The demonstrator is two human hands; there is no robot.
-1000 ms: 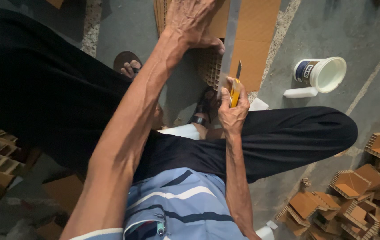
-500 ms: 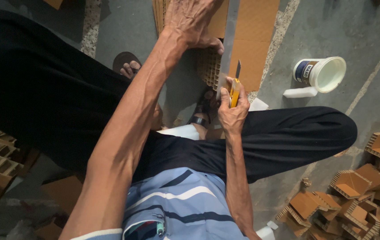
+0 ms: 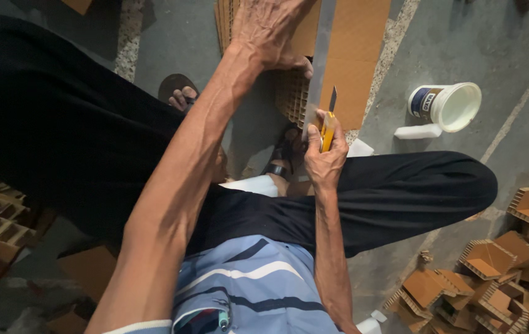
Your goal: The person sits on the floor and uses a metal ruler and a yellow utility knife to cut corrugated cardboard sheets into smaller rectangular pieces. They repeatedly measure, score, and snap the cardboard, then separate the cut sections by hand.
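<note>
Gripping a yellow utility knife [image 3: 328,124] in our closed right hand [image 3: 325,154], we are pressing our left hand [image 3: 270,31], fingers spread flat, on the honeycomb cardboard panel [image 3: 357,55].

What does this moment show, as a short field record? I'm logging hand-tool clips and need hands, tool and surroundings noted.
left hand: the left hand presses down on the honeycomb cardboard board beside a metal straightedge
right hand: the right hand grips a yellow utility knife, blade out, pointing along the straightedge
posture: seated low, dark-trousered legs spread, sandalled feet on the concrete floor
nearby: white tub on its side; cut cardboard pieces piled at lower right
</note>
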